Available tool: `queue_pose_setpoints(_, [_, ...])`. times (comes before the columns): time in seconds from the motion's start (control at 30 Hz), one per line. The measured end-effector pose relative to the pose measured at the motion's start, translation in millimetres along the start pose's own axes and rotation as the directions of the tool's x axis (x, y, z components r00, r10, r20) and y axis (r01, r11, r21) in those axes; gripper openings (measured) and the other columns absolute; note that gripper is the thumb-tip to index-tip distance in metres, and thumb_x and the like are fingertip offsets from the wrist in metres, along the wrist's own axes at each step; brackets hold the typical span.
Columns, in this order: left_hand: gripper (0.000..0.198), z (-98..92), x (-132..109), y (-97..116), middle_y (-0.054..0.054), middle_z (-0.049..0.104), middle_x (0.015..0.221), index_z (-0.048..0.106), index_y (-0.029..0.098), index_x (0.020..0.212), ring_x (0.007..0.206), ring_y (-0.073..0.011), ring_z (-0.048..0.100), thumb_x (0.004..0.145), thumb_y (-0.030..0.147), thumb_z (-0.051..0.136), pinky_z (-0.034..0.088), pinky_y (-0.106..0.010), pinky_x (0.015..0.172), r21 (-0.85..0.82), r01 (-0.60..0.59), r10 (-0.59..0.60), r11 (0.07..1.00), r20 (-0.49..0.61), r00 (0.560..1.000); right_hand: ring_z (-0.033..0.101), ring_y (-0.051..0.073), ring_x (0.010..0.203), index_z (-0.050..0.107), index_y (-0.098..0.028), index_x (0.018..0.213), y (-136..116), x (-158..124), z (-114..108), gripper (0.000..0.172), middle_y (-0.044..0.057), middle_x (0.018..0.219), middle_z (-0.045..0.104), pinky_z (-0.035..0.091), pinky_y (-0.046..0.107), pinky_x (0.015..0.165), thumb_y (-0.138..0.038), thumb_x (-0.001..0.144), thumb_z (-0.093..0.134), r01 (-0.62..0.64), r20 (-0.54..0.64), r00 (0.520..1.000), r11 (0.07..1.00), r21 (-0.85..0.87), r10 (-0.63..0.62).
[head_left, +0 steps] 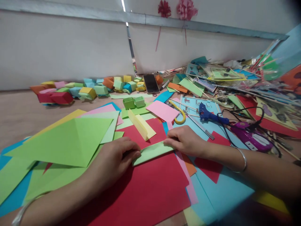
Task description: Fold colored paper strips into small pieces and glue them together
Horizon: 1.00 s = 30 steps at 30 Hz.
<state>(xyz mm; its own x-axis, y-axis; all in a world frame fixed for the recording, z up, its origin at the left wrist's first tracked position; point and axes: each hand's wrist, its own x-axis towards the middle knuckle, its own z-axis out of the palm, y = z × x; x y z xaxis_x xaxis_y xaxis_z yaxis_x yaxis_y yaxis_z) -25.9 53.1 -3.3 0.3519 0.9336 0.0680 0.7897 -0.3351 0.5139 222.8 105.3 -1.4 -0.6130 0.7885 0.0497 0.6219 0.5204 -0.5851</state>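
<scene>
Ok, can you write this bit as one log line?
left hand: holds green strip | right hand: holds its other end | beneath: red sheet

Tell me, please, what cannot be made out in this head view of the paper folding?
Head view only:
Green paper strip: both ends covered by the left hand and right hand; pinched or pressed, unclear.
Phone: screen dark, too small.
Printed sheets, right: overlapping, blurred.
Yellow sheet: lost in the dark lower-right corner.
</scene>
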Motion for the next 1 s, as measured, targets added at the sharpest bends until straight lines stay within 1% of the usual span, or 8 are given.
queue_pose_setpoints(0.23, [0.025,-2.4,1.2,0.5,-0.005,0.065,0.070,0.063,0.019,0.070,0.066,-0.0175,0.058,0.085,0.030,0.046,0.042,-0.029,0.061,0.038,-0.016,0.015,0.999,0.020,1.000,0.034,0.008,0.055,0.042,-0.018,0.057,-6.0,-2.2,3.2,0.038,-0.007,0.055,0.038,0.021,0.026,0.056,-0.021,0.087,0.066,-0.071,-0.046,0.997,0.997,-0.033,0.069])
queue_pose_setpoints(0.4, [0.020,0.5,0.5,2.5,-0.002,0.061,0.067,0.062,0.018,0.078,0.060,-0.0150,0.054,0.086,0.028,0.046,0.040,-0.025,0.056,0.038,0.014,-0.014,0.999,-0.011,1.000,0.037,0.008,0.057,0.043,-0.018,0.060,-0.8,1.2,8.4,0.036,-0.006,0.059,0.041,0.022,0.025,0.058,-0.021,0.084,0.070,-0.028,-0.078,0.997,0.997,-0.065,0.023])
queue_pose_setpoints(0.53, [0.035,3.2,-0.4,-0.5,-0.002,0.054,0.065,0.070,0.018,0.073,0.059,-0.0135,0.050,0.091,0.025,0.041,0.036,-0.024,0.054,0.051,-0.110,0.111,0.993,-0.012,0.994,0.039,0.009,0.058,0.047,-0.019,0.069,-0.5,3.0,8.2,0.028,-0.006,0.062,0.045,0.024,0.024,0.058,-0.018,0.082,0.072,-0.032,-0.054,0.998,0.997,-0.063,0.028])
queue_pose_setpoints(0.63, [0.034,3.8,0.5,-5.3,-0.001,0.047,0.062,0.081,0.024,0.084,0.057,-0.0130,0.047,0.091,0.025,0.047,0.032,-0.023,0.052,0.077,-0.198,0.198,0.977,0.011,0.980,0.039,0.009,0.058,0.050,-0.019,0.078,0.5,2.7,7.9,0.023,-0.007,0.063,0.047,0.023,0.024,0.058,-0.017,0.082,0.072,-0.014,-0.059,0.998,0.999,-0.039,0.012])
queue_pose_setpoints(0.77, [0.035,4.5,2.1,-7.1,0.001,0.039,0.062,0.082,0.032,0.090,0.055,-0.0120,0.039,0.095,0.033,0.047,0.025,-0.025,0.052,0.151,-0.244,0.242,0.958,0.026,0.970,0.039,0.011,0.062,0.049,-0.018,0.069,6.3,2.7,10.7,0.026,-0.004,0.065,0.046,0.021,0.025,0.058,-0.019,0.085,0.069,0.106,-0.077,0.989,0.969,-0.222,-0.126])
queue_pose_setpoints(0.83, [0.039,5.1,2.5,-5.1,0.001,0.037,0.063,0.082,0.032,0.088,0.054,-0.0122,0.036,0.098,0.039,0.044,0.021,-0.026,0.052,0.186,-0.238,0.235,0.953,0.037,0.971,0.039,0.013,0.066,0.051,-0.017,0.066,7.0,1.8,13.9,0.025,-0.001,0.069,0.049,0.020,0.027,0.058,-0.018,0.086,0.065,0.176,-0.151,0.955,0.901,-0.396,-0.254])
queue_pose_setpoints(0.9, [0.045,5.6,2.6,-2.2,0.002,0.035,0.063,0.082,0.029,0.085,0.055,-0.0122,0.035,0.099,0.043,0.042,0.020,-0.026,0.052,0.184,-0.221,0.216,0.958,0.046,0.975,0.039,0.016,0.070,0.057,-0.017,0.069,3.5,-1.1,18.2,0.022,0.003,0.074,0.052,0.022,0.030,0.060,-0.015,0.091,0.057,0.277,-0.199,0.867,0.775,-0.567,-0.456])
queue_pose_setpoints(1.0, [0.048,5.8,2.6,1.5,0.003,0.033,0.064,0.081,0.026,0.083,0.055,-0.0122,0.033,0.098,0.046,0.041,0.020,-0.027,0.052,0.150,-0.218,0.212,0.965,0.053,0.976,0.041,0.017,0.073,0.064,-0.016,0.083,-9.5,-9.9,24.5,0.024,0.004,0.077,0.055,0.026,0.033,0.064,-0.012,0.098,0.045,0.482,-0.064,0.713,0.555,-0.678,-0.698])
